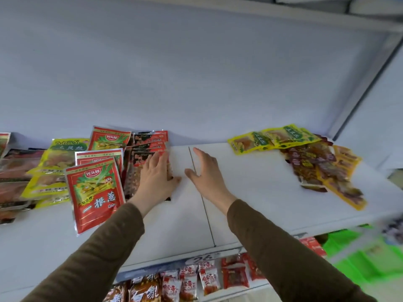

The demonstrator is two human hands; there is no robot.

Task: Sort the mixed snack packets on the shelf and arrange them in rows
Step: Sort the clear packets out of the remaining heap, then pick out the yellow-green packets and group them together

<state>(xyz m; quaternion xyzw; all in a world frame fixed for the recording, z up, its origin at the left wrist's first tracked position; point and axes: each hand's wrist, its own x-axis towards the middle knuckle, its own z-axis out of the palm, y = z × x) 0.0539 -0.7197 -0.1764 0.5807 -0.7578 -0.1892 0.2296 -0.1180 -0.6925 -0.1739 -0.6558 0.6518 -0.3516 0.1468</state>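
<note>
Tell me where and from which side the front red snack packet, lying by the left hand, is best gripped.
Probably the front red snack packet is best taken at its near bottom edge, coming from the shelf front. It lies flat and tilted, with that end bare on the white shelf, while its top overlaps other packets. The left hand presses flat on dark packets beside it, so a thumb-and-finger grip there looks clear.

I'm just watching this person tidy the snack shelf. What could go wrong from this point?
Three risks, as I judge it. The front red packet hangs close to the shelf edge, so a sleeve brushing it might knock it off. The left hand presses flat on the black-and-red packets, and a sideways push could slide them into the red row beside them. The unsorted pile on the right mixes yellow, brown and orange packets, so pulling one out may drag others along.
</note>
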